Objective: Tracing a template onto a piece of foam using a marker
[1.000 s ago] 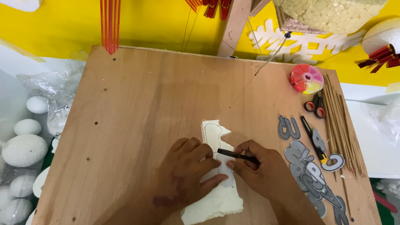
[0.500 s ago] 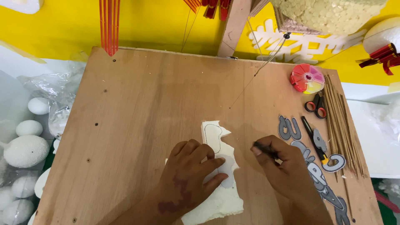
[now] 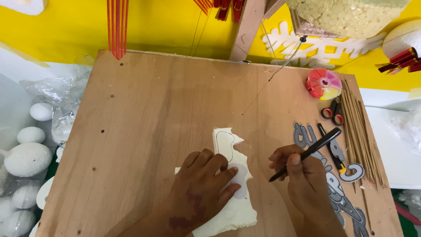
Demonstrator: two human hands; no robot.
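- Broadly, the brown plywood work board (image 3: 144, 109) is taken up near its front edge by a ragged white foam slab (image 3: 232, 175), whose long axis runs away from the person.
- The slab is pinned flat under the spread left hand (image 3: 199, 188).
- Just beside it, the right hand (image 3: 302, 180) is closed on a slim black pen (image 3: 307, 153), tip angled toward the slab.

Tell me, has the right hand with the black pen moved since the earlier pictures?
Yes. The right hand with the black pen left the white foam piece, shifting right toward the grey cutouts.

Matt plywood board (image 3: 166, 109), rough white foam piece (image 3: 232, 175), glossy blk plastic pen (image 3: 307, 152)
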